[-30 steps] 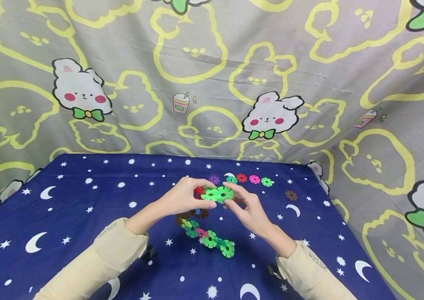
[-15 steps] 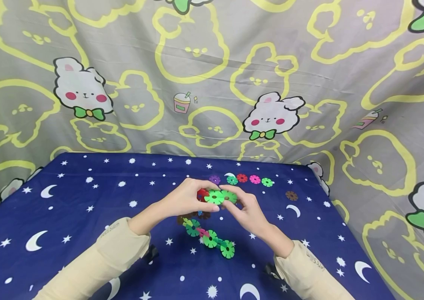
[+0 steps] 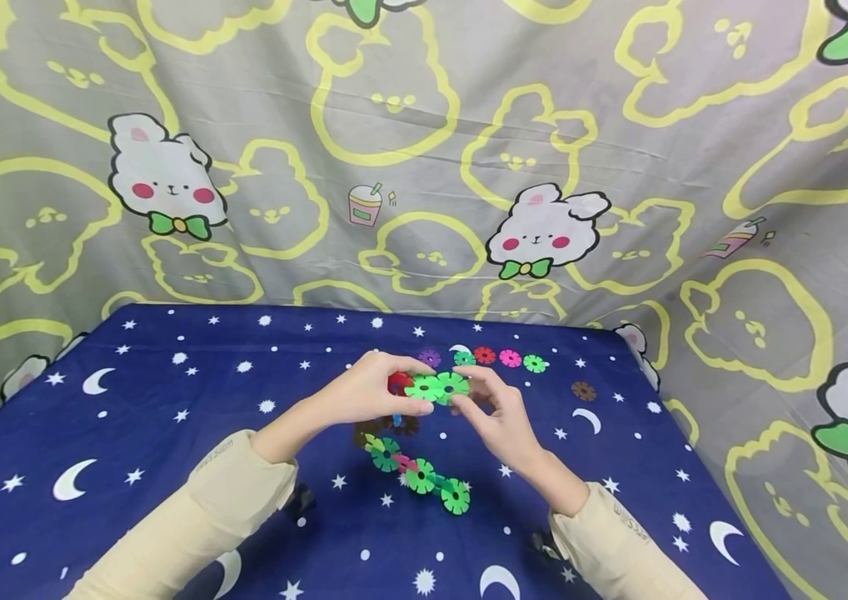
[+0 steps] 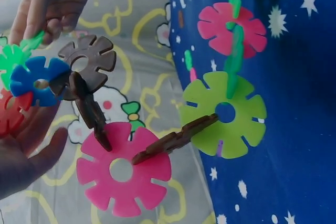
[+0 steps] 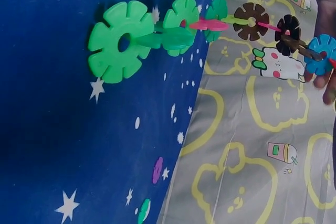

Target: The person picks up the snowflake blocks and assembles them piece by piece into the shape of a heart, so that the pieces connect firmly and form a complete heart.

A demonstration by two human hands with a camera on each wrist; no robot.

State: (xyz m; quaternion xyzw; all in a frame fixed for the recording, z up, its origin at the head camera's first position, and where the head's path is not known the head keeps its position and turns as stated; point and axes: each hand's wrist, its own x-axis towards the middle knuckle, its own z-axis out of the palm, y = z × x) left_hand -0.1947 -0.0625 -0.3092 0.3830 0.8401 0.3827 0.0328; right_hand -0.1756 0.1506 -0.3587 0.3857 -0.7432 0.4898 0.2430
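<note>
Both hands are raised over the table at the middle of the head view. My left hand pinches the upper end of a chain of slotted, flower-shaped plastic discs, close to a red disc and a green disc. Thumb and fingers of my right hand pinch another green disc, whose edge overlaps the first. From the left hand the chain hangs past a blue disc, brown discs and a pink disc. Its low end is a green disc.
Loose discs lie in a row at the back of the star-patterned cloth: purple, teal, red, pink and green. A brown disc lies farther right. A patterned curtain hangs behind the table.
Half a second ago the hands came closer together and the right green disc tilted partly behind the other. Now they are slightly farther apart, with both green discs facing the head camera.
</note>
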